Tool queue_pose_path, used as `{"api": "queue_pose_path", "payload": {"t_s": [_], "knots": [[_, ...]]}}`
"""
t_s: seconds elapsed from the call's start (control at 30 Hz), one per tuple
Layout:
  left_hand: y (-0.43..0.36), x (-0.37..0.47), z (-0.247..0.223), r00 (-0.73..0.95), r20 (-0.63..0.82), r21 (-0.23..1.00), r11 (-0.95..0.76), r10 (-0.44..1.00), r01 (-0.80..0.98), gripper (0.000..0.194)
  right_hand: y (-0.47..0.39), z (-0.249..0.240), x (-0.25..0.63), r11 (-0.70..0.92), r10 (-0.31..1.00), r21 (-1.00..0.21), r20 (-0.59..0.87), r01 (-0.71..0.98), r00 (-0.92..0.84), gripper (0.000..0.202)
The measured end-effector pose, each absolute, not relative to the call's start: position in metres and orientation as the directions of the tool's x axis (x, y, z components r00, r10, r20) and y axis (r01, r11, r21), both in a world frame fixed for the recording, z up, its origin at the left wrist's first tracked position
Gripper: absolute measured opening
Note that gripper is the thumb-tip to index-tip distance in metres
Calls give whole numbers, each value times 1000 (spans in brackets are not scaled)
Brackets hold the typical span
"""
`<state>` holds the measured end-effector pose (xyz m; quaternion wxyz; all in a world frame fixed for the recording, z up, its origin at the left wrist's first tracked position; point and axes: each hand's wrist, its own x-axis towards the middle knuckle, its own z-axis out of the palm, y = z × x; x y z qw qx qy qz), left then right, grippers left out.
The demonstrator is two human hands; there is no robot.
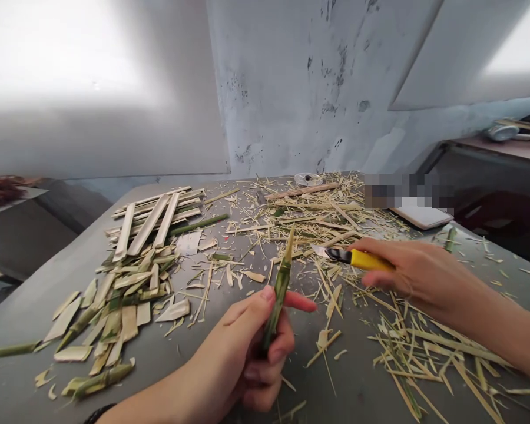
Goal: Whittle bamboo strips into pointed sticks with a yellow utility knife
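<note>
My left hand (pixel 251 353) grips a short green bamboo strip (pixel 282 277), holding it upright with its pointed pale tip toward the wall. My right hand (pixel 406 271) holds a yellow-handled utility knife (pixel 357 258) with its blade pointing left, a short way to the right of the strip's tip and apart from it. Both hands hover over a grey table (pixel 362 383) strewn with shavings.
A pile of cut bamboo pieces (pixel 123 294) and longer flat slats (pixel 154 221) lies on the left. Thin splinters (pixel 424 353) litter the right and the back. A white tray (pixel 424 215), a tape roll (pixel 307 178) and a wooden stick (pixel 302 190) sit near the wall.
</note>
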<state>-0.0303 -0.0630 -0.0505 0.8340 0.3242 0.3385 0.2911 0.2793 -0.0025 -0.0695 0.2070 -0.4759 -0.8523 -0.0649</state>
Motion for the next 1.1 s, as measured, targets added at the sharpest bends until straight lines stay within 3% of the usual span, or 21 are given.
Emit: {"api": "queue_pose_path", "payload": {"t_s": [0.13,0.33,0.5,0.67,0.77,0.9,1.1], "knots": [[-60,-31,-50,566,-396,711,631,723,-310,40,-2,-73,281,526,811,-95,353,845,-466,54],[-59,-31,-50,568,-351,733,596,744,-328,39,-16,-65,259,562,796,-224,410,796,-446,39],[-61,-29,-56,567,-359,693,619,741,-371,7,-24,-65,246,665,732,-261,410,700,-544,33],[-63,-25,-65,586,-209,674,549,783,-494,5,-20,-68,250,602,760,-273,483,751,-435,30],[-64,-23,-59,515,-238,675,521,824,-522,10,-26,-64,244,513,841,-464,442,723,-313,31],[-64,-21,-48,399,-263,723,454,878,-521,14,-49,-58,220,290,954,-776,184,561,-238,37],[-65,-13,-45,311,-254,691,397,916,-604,7,-60,-59,201,206,950,-838,48,506,-307,35]]}}
